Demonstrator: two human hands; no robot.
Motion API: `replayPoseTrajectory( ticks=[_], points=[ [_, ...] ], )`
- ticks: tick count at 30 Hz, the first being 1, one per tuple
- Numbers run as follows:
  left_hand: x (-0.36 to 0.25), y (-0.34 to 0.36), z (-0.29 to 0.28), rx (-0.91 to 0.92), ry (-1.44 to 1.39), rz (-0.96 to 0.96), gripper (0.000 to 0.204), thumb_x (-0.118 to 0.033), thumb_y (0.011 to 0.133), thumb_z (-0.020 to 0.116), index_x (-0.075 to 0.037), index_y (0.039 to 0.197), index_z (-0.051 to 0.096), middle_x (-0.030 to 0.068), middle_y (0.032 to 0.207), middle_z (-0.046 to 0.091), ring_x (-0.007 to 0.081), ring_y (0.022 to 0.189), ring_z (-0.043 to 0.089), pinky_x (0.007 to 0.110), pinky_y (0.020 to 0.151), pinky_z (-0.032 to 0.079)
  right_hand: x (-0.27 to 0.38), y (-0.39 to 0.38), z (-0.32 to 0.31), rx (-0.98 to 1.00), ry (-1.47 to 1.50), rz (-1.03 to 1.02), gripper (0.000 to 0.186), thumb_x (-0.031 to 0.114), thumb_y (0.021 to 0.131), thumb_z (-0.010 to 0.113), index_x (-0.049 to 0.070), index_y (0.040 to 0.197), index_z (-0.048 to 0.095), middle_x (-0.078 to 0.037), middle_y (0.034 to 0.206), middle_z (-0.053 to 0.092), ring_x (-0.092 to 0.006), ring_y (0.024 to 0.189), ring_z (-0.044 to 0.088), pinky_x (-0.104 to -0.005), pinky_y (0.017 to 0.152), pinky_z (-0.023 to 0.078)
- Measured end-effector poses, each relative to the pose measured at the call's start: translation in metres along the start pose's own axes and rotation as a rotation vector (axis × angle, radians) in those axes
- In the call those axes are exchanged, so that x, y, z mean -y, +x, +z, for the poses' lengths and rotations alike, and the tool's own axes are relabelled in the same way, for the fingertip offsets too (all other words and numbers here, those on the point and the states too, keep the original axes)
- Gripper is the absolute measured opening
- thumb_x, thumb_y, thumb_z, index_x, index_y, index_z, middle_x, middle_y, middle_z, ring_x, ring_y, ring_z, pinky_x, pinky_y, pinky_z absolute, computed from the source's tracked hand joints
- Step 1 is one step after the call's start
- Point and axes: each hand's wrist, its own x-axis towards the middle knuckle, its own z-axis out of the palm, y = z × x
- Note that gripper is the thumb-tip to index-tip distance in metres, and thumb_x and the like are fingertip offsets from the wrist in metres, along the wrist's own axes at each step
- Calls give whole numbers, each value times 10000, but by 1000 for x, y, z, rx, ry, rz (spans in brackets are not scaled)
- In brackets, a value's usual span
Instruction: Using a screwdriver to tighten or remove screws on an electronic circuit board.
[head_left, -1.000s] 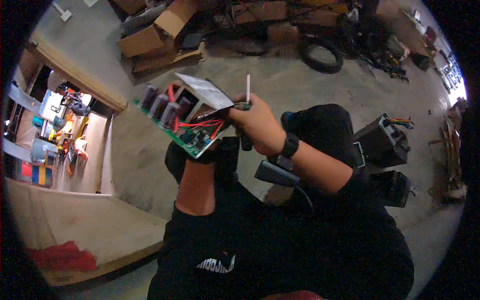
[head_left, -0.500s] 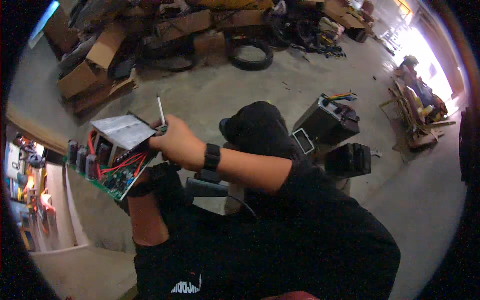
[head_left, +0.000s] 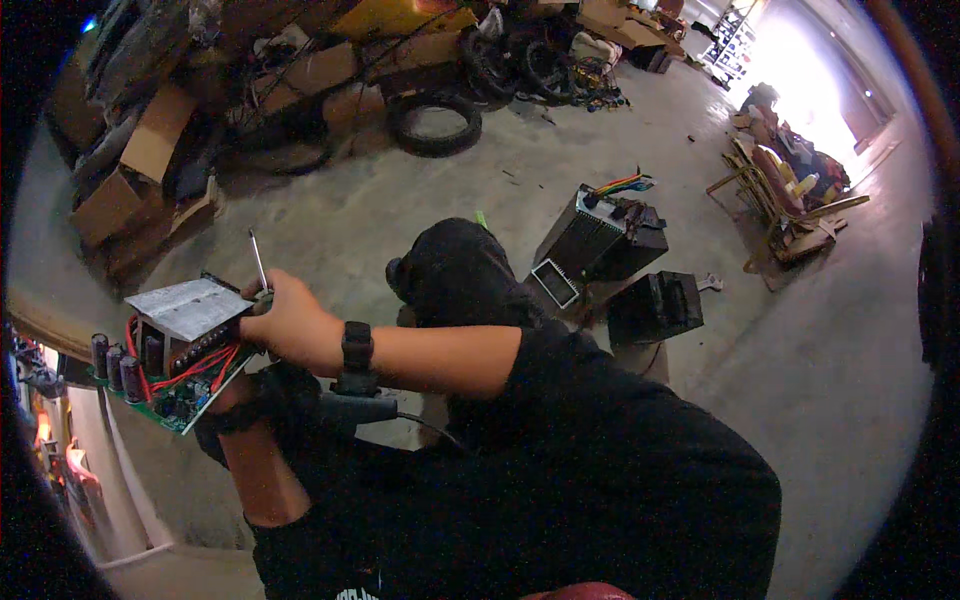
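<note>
A green circuit board with a grey metal heat-sink plate, black capacitors and red wires is held up at the left. My left hand comes up from below and grips the board's near side; its fingers are mostly hidden behind the board. My right hand is closed at the plate's right edge. From its fist a screwdriver sticks out, its thin shaft pointing up and away from the board.
A grey cased tool with a cord lies by my lap, beside my black-clad knee. On the floor to the right stand a finned metal box with coloured wires and a black box. Tyres and cardboard boxes lie farther back.
The whole view has shifted, so the floor things sit farther left. Both hands stay on the board, and the screwdriver remains in my right hand.
</note>
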Motion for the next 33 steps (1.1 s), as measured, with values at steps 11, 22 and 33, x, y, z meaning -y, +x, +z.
replayPoseTrajectory(
  ticks=[11, 22, 33],
  points=[
    [0, 4, -4, 5, 10, 8, 298, -328, 901, 535, -52, 1004, 581, 100, 972, 620, 221, 871, 605, 375, 789, 507, 3, -1, 3, -33, 64, 28, 358, 64, 748, 690, 7, 1027, 474, -94, 776, 590, -148, 623, 576, -276, 470, 458],
    [1, 1, -6, 13, 13, 5, 296, -329, 897, 535, -54, 994, 586, 101, 965, 622, 221, 858, 609, 376, 781, 510, 4, -1, 4, -41, 2, 14, 402, 65, 735, 707, -3, 1050, 466, -102, 802, 593, -163, 645, 589, -288, 513, 484],
    [1, 0, -8, 17, 16, 12, 294, -331, 893, 535, -56, 983, 591, 102, 959, 623, 221, 845, 613, 377, 772, 512, 18, -8, 3, 67, 32, 54, 402, 48, 744, 688, -13, 1080, 476, -76, 760, 591, -132, 575, 561, -259, 461, 446]
  ],
)
